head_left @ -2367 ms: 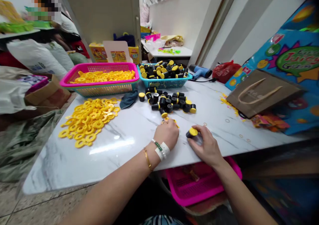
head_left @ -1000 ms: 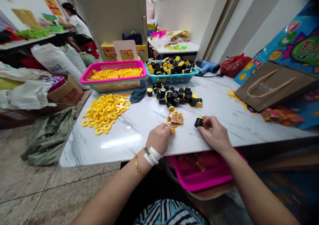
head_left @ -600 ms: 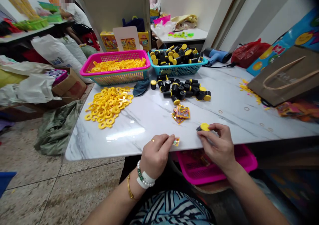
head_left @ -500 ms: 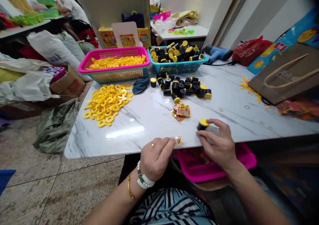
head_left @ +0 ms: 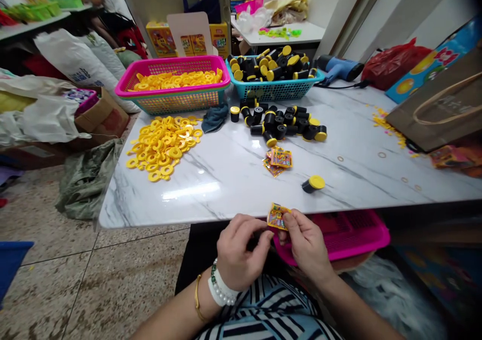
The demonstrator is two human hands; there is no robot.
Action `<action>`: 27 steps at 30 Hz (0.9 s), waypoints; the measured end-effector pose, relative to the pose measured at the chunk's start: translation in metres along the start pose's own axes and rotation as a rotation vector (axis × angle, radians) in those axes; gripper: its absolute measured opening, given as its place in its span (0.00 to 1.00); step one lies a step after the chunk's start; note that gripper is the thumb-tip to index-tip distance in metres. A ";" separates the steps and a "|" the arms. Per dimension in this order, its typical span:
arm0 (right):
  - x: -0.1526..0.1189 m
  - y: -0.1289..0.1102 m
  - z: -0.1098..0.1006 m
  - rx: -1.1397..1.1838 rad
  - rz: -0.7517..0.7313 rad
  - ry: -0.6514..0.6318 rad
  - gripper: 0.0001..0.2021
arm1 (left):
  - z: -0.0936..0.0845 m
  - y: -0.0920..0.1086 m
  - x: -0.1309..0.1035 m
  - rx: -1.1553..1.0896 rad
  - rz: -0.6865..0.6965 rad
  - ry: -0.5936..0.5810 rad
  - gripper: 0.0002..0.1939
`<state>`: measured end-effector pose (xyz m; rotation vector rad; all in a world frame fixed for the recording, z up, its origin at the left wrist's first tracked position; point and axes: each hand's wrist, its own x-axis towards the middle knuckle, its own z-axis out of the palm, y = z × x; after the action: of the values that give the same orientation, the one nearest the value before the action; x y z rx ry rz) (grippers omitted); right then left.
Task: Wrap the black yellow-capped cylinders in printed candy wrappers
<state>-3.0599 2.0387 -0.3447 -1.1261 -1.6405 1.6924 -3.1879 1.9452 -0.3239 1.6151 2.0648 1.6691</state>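
A small printed orange sachet [head_left: 277,216] is pinched between the thumb and fingers of my right hand [head_left: 307,244], just off the table's front edge. My left hand [head_left: 243,249] is close to the sachet's left side, its thumb and forefinger curved with a gap between them; whether a fingertip touches the sachet I cannot tell. Ahead of my right hand, a black canister with a yellow cap [head_left: 313,183] is on the table, looking tilted. A little pile of similar sachets [head_left: 277,160] lies beyond my hands.
Several black canisters [head_left: 280,124] lie beyond the sachets. Yellow plastic rings [head_left: 161,146] are heaped at left. A pink basket [head_left: 126,85] and a teal basket [head_left: 274,91] stand at the back. Another pink basket [head_left: 380,234] is below the table edge. A blue heat gun [head_left: 341,70] lies at back right.
My right hand has let go of the capped canister, leaving it on the table, and moved left and down. The sachet has passed from my left hand to my right; my left fingers have parted.
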 end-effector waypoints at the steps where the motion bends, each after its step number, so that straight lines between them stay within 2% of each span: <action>1: -0.001 0.001 -0.001 -0.042 -0.009 0.001 0.20 | -0.003 0.003 0.002 -0.054 -0.109 -0.009 0.03; 3: -0.005 0.004 -0.002 -0.103 -0.041 -0.018 0.19 | -0.008 0.007 0.006 -0.135 -0.268 -0.039 0.03; 5: -0.008 0.008 -0.002 -0.159 -0.095 -0.047 0.17 | -0.010 0.008 0.009 -0.195 -0.363 -0.068 0.06; 10: -0.011 0.010 0.004 -0.325 -0.297 -0.060 0.17 | -0.011 0.006 0.007 -0.268 -0.428 -0.045 0.06; 13: -0.011 0.007 0.004 -0.401 -0.355 -0.105 0.16 | -0.016 0.002 0.006 -0.278 -0.457 -0.093 0.06; 16: -0.009 -0.001 -0.004 -0.404 -0.333 -0.118 0.08 | -0.022 -0.001 0.010 -0.245 -0.437 -0.273 0.07; 17: -0.008 -0.006 -0.007 -0.390 -0.307 -0.125 0.11 | -0.024 -0.002 0.011 -0.226 -0.404 -0.351 0.06; 18: -0.007 -0.012 -0.011 -0.386 -0.280 -0.163 0.15 | -0.025 -0.003 0.013 -0.209 -0.358 -0.426 0.06; 20: -0.005 -0.024 -0.017 -0.411 -0.232 -0.330 0.13 | -0.025 -0.003 0.017 -0.195 -0.264 -0.538 0.06; 22: -0.002 -0.033 -0.019 -0.453 -0.188 -0.506 0.06 | -0.023 -0.003 0.021 -0.210 -0.228 -0.582 0.08; 23: -0.001 -0.035 -0.020 -0.454 -0.167 -0.544 0.06 | -0.023 -0.003 0.023 -0.223 -0.246 -0.589 0.08; 25: 0.000 -0.036 -0.019 -0.405 -0.112 -0.520 0.05 | -0.022 -0.002 0.027 -0.243 -0.335 -0.582 0.08; 27: 0.000 -0.031 -0.017 -0.330 -0.072 -0.425 0.06 | -0.023 0.000 0.028 -0.255 -0.430 -0.572 0.10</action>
<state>-3.0513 2.0521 -0.3126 -0.8706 -2.2606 1.7404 -3.2145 1.9494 -0.2992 1.2550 1.6726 1.1063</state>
